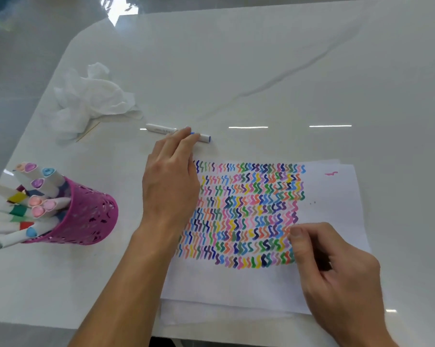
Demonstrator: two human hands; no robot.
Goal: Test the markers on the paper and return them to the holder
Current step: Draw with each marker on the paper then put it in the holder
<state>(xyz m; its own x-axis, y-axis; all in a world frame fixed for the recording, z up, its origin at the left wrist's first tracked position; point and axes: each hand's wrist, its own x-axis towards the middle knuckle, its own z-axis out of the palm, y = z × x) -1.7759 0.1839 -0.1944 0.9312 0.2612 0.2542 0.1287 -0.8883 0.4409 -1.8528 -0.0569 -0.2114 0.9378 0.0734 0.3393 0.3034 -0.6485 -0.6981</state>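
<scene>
Head view: pink mesh holder [91, 216] on the bench [261, 71] is stuffed with markers [37, 182], some cut off at the left edge. Blue marker [158, 128] lies just past the paper [331, 196], with the left hand [170, 186] fingers laid fairly straight over its middle. Right hand [336, 279] sits curled on the paper; can't tell if it's holding anything.

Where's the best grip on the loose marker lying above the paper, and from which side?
Mid-barrel of the marker, pinched from above across its long axis. It lies flat on the table, running left-right, with bare tabletop along both long sides. The left hand touches its right half from the near side.
</scene>
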